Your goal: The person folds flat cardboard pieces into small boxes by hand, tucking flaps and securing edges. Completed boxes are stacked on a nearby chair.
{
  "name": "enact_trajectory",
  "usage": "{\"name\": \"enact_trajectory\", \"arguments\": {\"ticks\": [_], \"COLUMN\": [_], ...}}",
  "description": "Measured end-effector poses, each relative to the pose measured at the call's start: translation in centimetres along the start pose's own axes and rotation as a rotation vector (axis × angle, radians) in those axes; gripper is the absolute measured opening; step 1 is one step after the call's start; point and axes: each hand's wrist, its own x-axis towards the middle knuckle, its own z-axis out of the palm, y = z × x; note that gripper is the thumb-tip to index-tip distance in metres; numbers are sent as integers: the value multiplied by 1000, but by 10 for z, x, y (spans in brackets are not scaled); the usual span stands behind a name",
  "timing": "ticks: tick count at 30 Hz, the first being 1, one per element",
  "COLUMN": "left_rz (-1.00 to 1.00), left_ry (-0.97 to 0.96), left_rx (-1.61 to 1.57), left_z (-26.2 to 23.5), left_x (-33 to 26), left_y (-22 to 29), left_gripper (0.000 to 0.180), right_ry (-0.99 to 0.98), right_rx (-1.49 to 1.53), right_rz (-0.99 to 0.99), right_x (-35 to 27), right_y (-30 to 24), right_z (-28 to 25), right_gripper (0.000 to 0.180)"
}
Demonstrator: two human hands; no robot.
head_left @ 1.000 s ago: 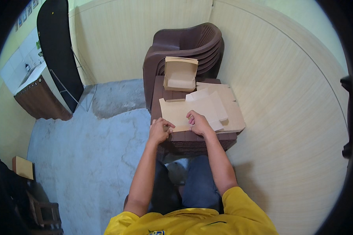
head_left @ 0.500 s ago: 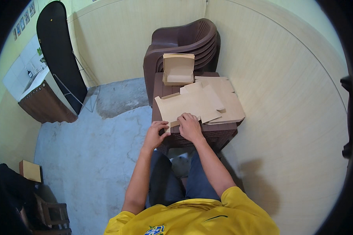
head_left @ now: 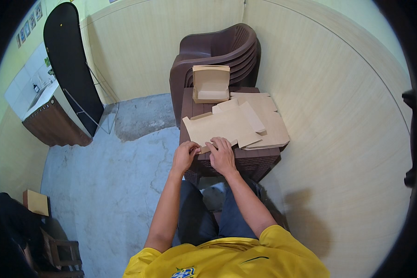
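On cardboard blank (head_left: 217, 129), near flap (head_left: 204, 150) is pinched by left hand (head_left: 184, 156), right hand (head_left: 223, 156) alongside, grip unclear; fold could be torn by overbending.

2 hands (head_left: 223, 156) near each other, fingers (head_left: 225, 143) bent

Brn chairs (head_left: 204, 45) stacked; blk panel (head_left: 70, 65) beside brn curtain (head_left: 55, 121).

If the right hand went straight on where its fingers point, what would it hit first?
The right hand would most likely meet the partly folded cardboard sheet, whose near edge lies right at its fingers; exact height above it is hard to judge.
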Motion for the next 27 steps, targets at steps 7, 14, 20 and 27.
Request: {"name": "enact_trajectory", "arguments": {"ticks": [7, 14, 20, 27], "left_rz": [-31, 16, -126, -102], "left_ry": [56, 52, -57, -205], "left_rx": [-7, 74, -61, -98], "left_z": [6, 9, 5, -14], "left_x": [0, 13, 24, 26], "left_y": [-1, -15, -34, -42], "left_gripper": [26, 27, 25, 28], "right_ry": [102, 248, 181, 222], "right_rx": [-5, 62, 92, 83], "right_rz": [-3, -86, -133, -110], "right_x": [-8, -19, -18, -18], "right_y": [-3, -15, -24, -22], "right_z": [10, 19, 28, 42], "right_gripper": [53, 43, 39, 45]}}
